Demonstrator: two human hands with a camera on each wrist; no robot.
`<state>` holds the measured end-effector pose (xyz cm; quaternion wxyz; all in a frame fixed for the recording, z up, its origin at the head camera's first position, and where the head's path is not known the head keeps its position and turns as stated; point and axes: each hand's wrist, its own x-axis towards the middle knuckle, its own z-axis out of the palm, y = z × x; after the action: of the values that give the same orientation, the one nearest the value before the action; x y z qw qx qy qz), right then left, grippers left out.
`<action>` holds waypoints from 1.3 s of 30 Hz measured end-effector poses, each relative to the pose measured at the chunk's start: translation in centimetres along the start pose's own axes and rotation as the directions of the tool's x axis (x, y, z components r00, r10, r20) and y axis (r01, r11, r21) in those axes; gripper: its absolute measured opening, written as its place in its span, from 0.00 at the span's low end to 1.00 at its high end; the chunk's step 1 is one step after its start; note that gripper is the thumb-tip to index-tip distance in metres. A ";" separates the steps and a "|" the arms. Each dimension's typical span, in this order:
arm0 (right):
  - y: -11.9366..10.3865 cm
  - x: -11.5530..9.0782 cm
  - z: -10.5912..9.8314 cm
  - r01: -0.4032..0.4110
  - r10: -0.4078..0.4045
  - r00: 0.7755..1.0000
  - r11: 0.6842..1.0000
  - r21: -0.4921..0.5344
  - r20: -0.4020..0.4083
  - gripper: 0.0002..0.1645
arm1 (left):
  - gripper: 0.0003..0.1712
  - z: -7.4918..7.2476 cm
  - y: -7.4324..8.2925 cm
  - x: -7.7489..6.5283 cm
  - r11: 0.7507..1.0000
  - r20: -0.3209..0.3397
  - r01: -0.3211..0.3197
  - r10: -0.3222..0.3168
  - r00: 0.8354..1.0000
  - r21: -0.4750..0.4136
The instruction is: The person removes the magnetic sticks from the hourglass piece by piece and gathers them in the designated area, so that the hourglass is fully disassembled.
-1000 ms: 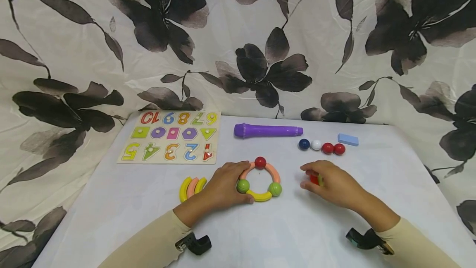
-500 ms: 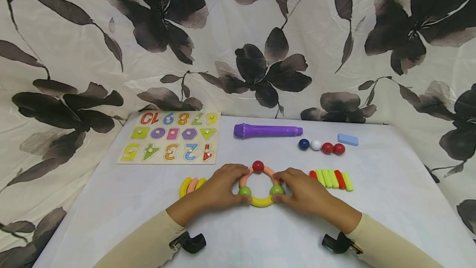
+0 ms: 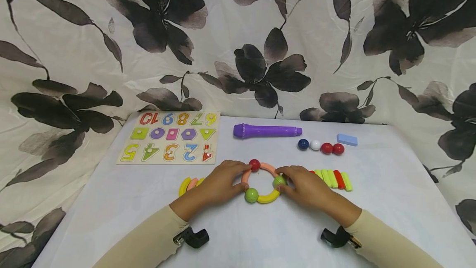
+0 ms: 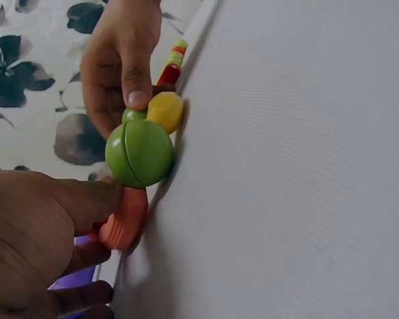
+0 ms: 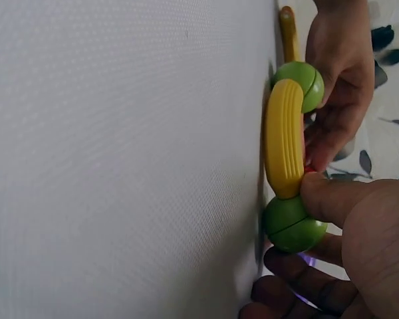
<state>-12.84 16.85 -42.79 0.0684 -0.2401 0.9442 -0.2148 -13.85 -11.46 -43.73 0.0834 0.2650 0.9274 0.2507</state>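
Note:
A ring of curved pieces and balls lies on the white table in the head view. It has two orange arcs, one yellow arc, a red ball and two green balls. My left hand pinches its left side at the orange arc, between thumb and fingers. On the opposite side, my right hand grips around the right green ball, its thumb near the yellow arc's end. Fingertips partly cover the ring on both sides.
Yellow and orange arcs lie behind the left forearm. Several lime and red sticks stand in a row beyond the right hand. Farther back are a number puzzle board, a purple microphone-like toy, several balls and a blue block.
My right hand has moved left from the row of sticks to the ring and taken hold of it. The ring has turned a little counterclockwise; its red ball sits further left.

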 end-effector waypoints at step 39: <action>1.1 0.8 0.2 0.006 -0.007 1.000 0.997 0.079 0.012 0.28 | 0.14 -0.8 0.9 4.3 0.990 0.020 -0.030 0.027 0.999 0.139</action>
<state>-13.94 17.28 -43.44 0.0827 -0.2416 0.9338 -0.2506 -17.34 -8.81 -42.71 0.0697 0.2858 0.9379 0.1839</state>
